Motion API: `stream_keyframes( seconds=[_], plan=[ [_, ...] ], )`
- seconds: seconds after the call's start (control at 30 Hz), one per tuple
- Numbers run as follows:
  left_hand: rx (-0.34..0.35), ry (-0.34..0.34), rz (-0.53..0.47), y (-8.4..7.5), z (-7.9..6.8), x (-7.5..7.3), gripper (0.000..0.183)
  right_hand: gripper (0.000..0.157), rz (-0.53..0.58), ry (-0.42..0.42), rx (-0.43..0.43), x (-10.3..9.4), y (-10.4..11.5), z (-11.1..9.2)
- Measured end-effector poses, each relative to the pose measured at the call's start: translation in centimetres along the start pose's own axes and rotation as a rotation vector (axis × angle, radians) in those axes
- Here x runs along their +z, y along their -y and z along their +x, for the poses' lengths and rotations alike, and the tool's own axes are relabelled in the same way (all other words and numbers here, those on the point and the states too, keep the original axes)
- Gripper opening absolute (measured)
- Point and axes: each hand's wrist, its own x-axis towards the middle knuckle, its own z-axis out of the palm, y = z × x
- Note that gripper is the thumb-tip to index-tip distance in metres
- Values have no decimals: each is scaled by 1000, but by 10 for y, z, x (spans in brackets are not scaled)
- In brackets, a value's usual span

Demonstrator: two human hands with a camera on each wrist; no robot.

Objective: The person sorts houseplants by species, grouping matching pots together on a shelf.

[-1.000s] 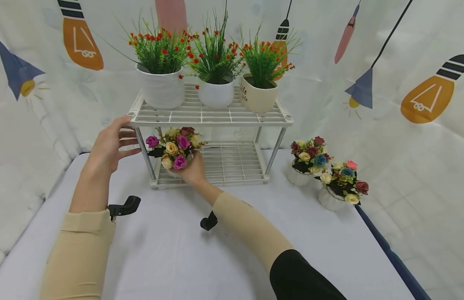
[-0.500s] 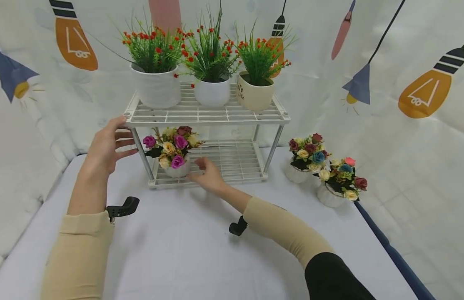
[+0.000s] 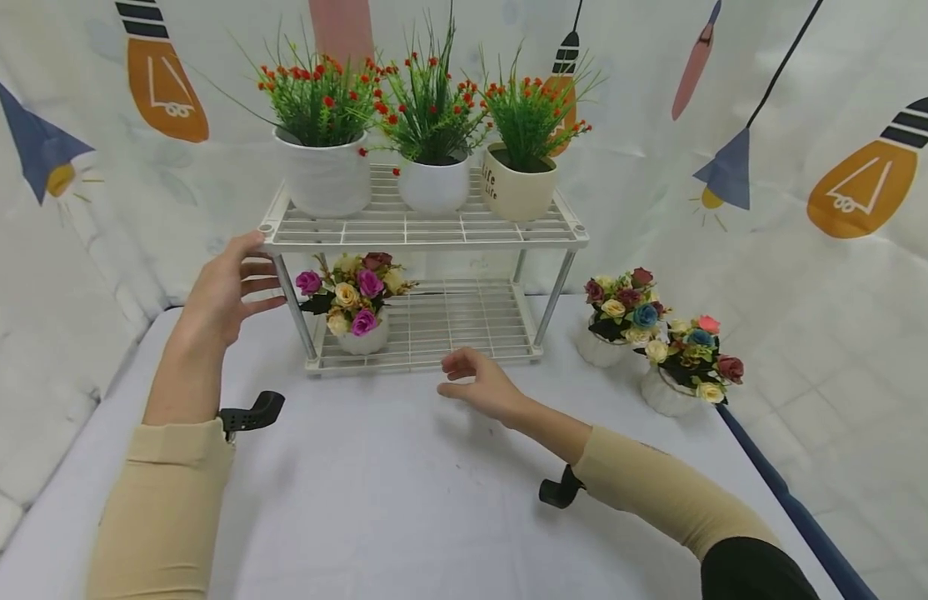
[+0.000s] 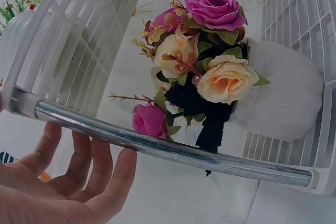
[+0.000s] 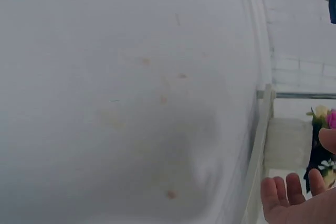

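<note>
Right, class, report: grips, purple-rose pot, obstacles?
Left grip at rack's left front leg; right grip empty. Purple-rose pot upright on lower shelf, left end. Possible obstacle: upper shelf overhead.

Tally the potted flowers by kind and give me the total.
Grassy pots with small red flowers: 3, all on the top shelf
Mixed rose pots: 3, one on the lower shelf, two on the table
Total: 6

Three potted plants [image 3: 434,187] line the top shelf [image 3: 426,247]; a flower pot [image 3: 366,337] sits at the left end of the lower shelf [image 3: 426,365]. Right of the rack [image 3: 555,296], on the table [image 3: 374,492], a rear pot [image 3: 603,348] stands behind a front pot [image 3: 670,395].
</note>
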Motion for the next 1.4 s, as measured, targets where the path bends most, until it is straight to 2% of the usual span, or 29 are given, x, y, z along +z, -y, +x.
stream_keyframes(
  seconds=[0.23, 0.57, 0.77, 0.93, 1.13, 1.23, 1.4],
  plan=[
    [13, 0, 3, -3, 1, 1, 52, 37, 56, -89, 19, -31, -27, -35],
    [23, -27, 17, -1, 1, 1, 49, 34, 221, -220, 136, -59, -61, -75],
    [17, -24, -2, 0, 0, 2, 50, 29, 303, -435, 224, -83, -78, -95],
    [17, -26, -9, 2, 0, 2, 52, 38, 342, -644, 273, -105, -88, -108],
    [20, -34, -10, 2, 1, 4, 52, 48, 376, -878, 352, -121, -98, -120],
    [19, -35, -8, 2, 1, 4, 51, 57, 396, -938, 409, -128, -102, -125],
    [13, -36, 3, 2, 1, 5, 50, 69, 418, -990, 484, -142, -107, -136]
  ],
)
